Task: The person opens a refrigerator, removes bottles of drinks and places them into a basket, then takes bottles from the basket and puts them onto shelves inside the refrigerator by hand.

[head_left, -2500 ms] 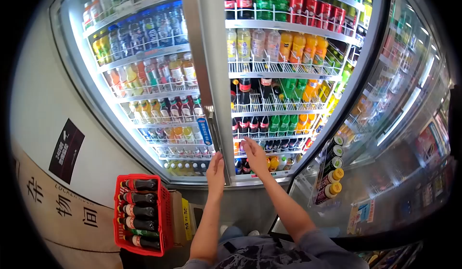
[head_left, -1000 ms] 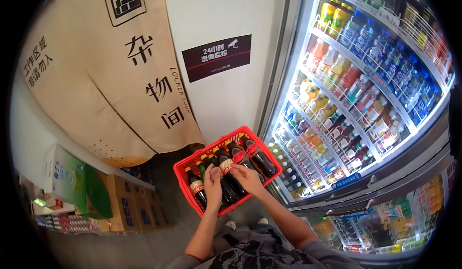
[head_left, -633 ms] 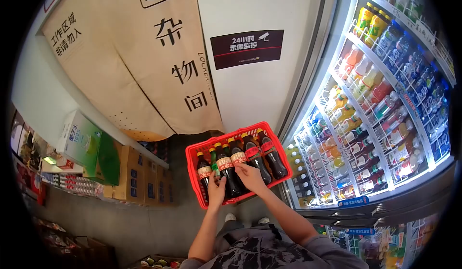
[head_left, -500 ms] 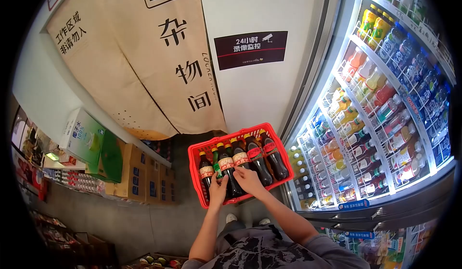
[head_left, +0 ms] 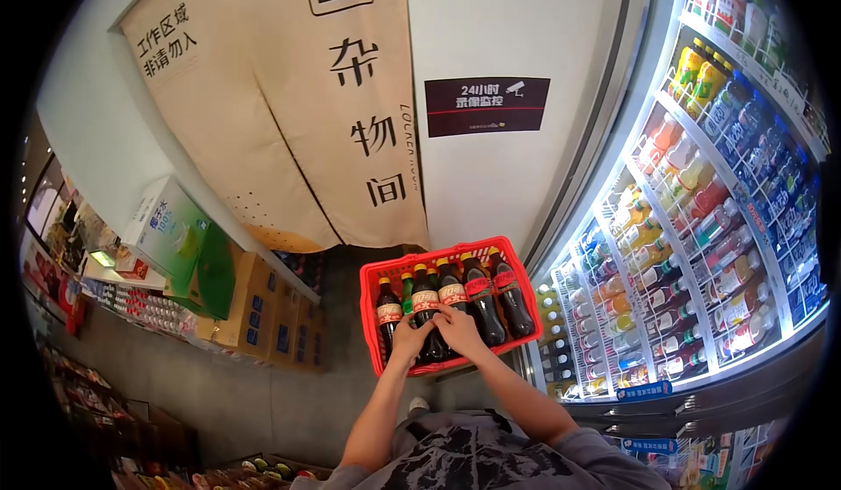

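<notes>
Dark cola bottles with yellow or black caps lie in a red basket (head_left: 371, 315), which also holds a green bottle (head_left: 407, 292). My left hand (head_left: 409, 339) is at a cola bottle with a beige and red label (head_left: 425, 299), its fingers closed on the bottle's side. On the other side of that bottle, my right hand (head_left: 457, 328) touches it with fingers drawn together; the fingertips are partly hidden between bottles. To the right lie bottles with red labels (head_left: 505, 282).
A lit drinks fridge (head_left: 692, 227) fills the right side. Beige curtains (head_left: 289, 105) hang ahead beside a white wall with a dark sign (head_left: 488, 106). Cardboard boxes (head_left: 254, 306) and a green and white carton (head_left: 166, 227) stand at the left.
The view has swung from the fridge to the basket. My hands, earlier empty before the shelves, have come down onto a bottle in the basket and moved closer together.
</notes>
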`<state>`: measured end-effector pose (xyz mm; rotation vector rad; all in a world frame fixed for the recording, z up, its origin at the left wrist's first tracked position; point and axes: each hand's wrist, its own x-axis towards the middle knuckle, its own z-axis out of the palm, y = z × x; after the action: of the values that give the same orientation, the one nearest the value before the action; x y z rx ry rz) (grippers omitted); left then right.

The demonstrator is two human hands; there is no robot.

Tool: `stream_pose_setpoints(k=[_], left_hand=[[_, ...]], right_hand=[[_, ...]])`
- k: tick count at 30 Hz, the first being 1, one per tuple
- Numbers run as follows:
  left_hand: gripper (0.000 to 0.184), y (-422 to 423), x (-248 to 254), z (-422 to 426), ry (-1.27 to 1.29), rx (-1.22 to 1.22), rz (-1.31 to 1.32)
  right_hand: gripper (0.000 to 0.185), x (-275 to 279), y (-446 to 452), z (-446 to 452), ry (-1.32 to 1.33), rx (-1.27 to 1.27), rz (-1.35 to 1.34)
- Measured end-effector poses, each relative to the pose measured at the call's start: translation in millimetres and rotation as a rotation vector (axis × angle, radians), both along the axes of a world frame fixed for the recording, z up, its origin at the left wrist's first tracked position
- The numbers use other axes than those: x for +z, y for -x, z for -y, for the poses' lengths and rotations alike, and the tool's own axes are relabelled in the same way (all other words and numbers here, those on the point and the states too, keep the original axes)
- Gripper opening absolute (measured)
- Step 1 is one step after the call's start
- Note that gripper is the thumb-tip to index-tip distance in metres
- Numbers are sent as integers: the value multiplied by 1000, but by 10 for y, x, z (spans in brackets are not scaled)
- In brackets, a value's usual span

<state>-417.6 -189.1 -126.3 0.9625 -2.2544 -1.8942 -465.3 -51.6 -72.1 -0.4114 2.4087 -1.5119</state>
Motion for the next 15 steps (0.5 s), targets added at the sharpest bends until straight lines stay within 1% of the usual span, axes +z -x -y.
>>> stream_pose_setpoints(k=[1,2,5,7,9,11,12,13,14,15], left_hand=[[68,-4,20,19,-34,-20,-2],[67,-19,49,25,-65,-18,-4],[63,-3,-69,90,-127,1,-41],[60,-74,171,92,-310,0,-19],[59,-122,258,109,-327,12,14],[57,-147,377,140,-343,15,36],[65,-193,459,156,-433,2,36],[73,-216,490,175,-523,-12,37],[73,-222,442,195,-527,-18,34],[74,-244,344,208,-549,5,9]], right_hand=[[43,30,0,11,-15,4,7],[43,18,14,31,-12,8,-1],[45,-180,41,75,-12,10,-99],[46,-205,23,108,-49,8,-143],[47,-234,3,139,-83,2,-189],[53,-268,-13,171,-122,0,-250],[53,-297,-1,183,-123,-4,-257],[57,-329,14,194,-81,10,-120],[61,-368,29,200,-40,24,19],[67,-182,-24,196,-58,9,146]])
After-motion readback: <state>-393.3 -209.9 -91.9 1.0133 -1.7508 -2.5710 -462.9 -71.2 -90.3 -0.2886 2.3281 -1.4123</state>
